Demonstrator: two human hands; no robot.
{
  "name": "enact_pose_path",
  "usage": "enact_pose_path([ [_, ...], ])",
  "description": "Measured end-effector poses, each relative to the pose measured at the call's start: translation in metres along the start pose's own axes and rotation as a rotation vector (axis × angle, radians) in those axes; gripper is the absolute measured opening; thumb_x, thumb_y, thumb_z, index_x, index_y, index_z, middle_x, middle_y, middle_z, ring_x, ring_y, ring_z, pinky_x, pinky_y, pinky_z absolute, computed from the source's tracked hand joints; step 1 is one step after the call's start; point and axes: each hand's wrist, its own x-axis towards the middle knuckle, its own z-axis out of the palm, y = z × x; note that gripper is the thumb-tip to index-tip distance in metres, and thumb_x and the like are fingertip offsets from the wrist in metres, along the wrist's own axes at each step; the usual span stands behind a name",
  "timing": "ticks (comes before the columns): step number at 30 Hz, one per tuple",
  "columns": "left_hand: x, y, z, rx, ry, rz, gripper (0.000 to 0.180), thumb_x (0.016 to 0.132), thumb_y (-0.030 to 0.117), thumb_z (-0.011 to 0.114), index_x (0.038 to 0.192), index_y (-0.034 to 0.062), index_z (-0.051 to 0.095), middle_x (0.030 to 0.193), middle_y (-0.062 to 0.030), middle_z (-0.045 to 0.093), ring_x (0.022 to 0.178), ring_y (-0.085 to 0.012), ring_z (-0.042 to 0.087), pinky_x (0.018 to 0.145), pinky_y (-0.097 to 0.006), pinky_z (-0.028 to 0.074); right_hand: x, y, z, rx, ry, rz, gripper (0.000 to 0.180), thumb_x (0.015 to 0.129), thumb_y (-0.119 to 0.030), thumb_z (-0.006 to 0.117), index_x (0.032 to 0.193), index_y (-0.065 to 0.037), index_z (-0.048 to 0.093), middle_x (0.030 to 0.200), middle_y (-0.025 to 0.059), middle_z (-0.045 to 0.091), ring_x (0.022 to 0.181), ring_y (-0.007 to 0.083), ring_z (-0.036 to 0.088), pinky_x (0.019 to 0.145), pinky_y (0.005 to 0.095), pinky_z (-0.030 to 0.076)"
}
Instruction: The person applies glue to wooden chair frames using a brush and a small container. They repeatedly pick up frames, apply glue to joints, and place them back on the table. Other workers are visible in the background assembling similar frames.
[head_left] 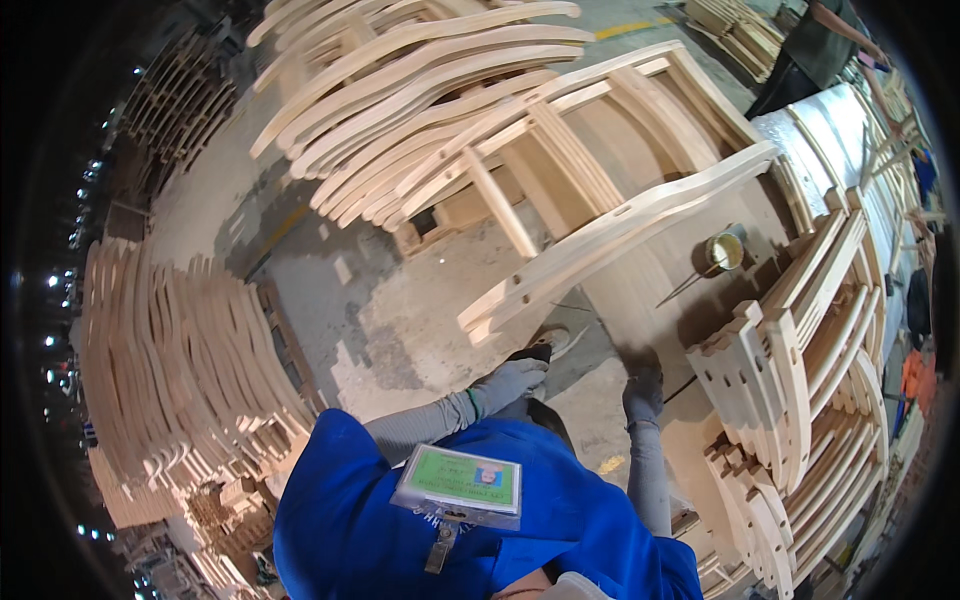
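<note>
My left hand (512, 384), in a grey glove, is held low in front of my body, over the floor. Its fingers run into a dark patch, and whether they hold anything is hidden. My right hand (642, 388), in a glove darkened at the fingers, is at the near edge of a wooden work board (640, 290). Its fingers are in shadow, so their grip is unclear. Beyond my hands, a pale wooden frame (620, 222) with curved rails and slats lies across the board. A round can (724, 252) stands on the board, with a thin stick (682, 286) beside it.
Curved wooden pieces are piled at the far side (430, 85) and in a tall stack at the left (180, 350). Assembled wooden frames (775, 400) crowd the right. Another person (815, 55) stands at the far right, near a plastic-wrapped surface (830, 130).
</note>
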Motion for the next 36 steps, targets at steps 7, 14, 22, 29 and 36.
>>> enact_pose_path([
  [7, -0.038, -0.028, -0.033, 0.108, -0.004, 0.127, 0.036, 0.088, 0.015, 0.055, 0.12, -0.0008, 0.052, 0.099, -0.0051, 0.061, 0.084, -0.0111, 0.056, 0.074, -0.025, 0.047, -0.071, 0.006, 0.019, 0.066, 0.038, -0.119, 0.056, 0.072, -0.009, 0.056, 0.126, 0.003, 0.043, 0.133, 0.0239, 0.04, 0.122, 0.0397, 0.039, 0.102, 0.0441, 0.033],
  [14, -0.056, 0.004, -0.111, -0.255, -0.167, 0.205, 0.049, 0.089, 0.019, 0.052, 0.133, 0.003, 0.036, 0.12, -0.01, 0.054, 0.101, -0.0171, 0.057, 0.085, -0.032, 0.047, -0.06, -0.058, 0.035, 0.23, 0.099, -0.19, 0.048, 0.077, -0.012, 0.059, 0.123, -0.004, 0.048, 0.126, 0.0232, 0.046, 0.113, 0.0388, 0.047, 0.09, 0.0441, 0.041],
  [22, -0.115, 0.1, -0.246, -0.085, 0.455, 0.643, 0.028, 0.091, 0.012, 0.052, 0.115, -0.0021, 0.056, 0.103, -0.0087, 0.062, 0.093, -0.0162, 0.059, 0.083, -0.027, 0.049, 0.038, -0.249, 0.019, 0.399, 0.245, -0.474, 0.035, 0.082, -0.011, 0.057, 0.116, -0.004, 0.053, 0.12, 0.0208, 0.051, 0.11, 0.037, 0.05, 0.091, 0.0419, 0.042],
  [29, -0.193, 0.188, -0.41, -0.193, 0.729, 0.848, 0.026, 0.091, 0.01, 0.052, 0.113, -0.0024, 0.058, 0.1, -0.0061, 0.063, 0.089, -0.0135, 0.058, 0.082, -0.027, 0.047, 0.121, -0.452, 0.015, 0.468, 0.285, -0.556, 0.032, 0.082, -0.01, 0.058, 0.114, -0.007, 0.055, 0.119, 0.015, 0.054, 0.098, 0.0369, 0.056, 0.081, 0.0412, 0.047],
  [36, -0.235, 0.309, -0.514, 0.033, 0.879, 1.01, 0.028, 0.091, 0.009, 0.048, 0.117, -0.0026, 0.053, 0.11, -0.0078, 0.059, 0.099, -0.0153, 0.055, 0.091, -0.029, 0.043, 0.163, -0.579, 0.016, 0.773, 0.111, -0.629, 0.037, 0.081, -0.013, 0.064, 0.115, -0.003, 0.054, 0.116, 0.0153, 0.056, 0.099, 0.0273, 0.059, 0.079, 0.0328, 0.05],
])
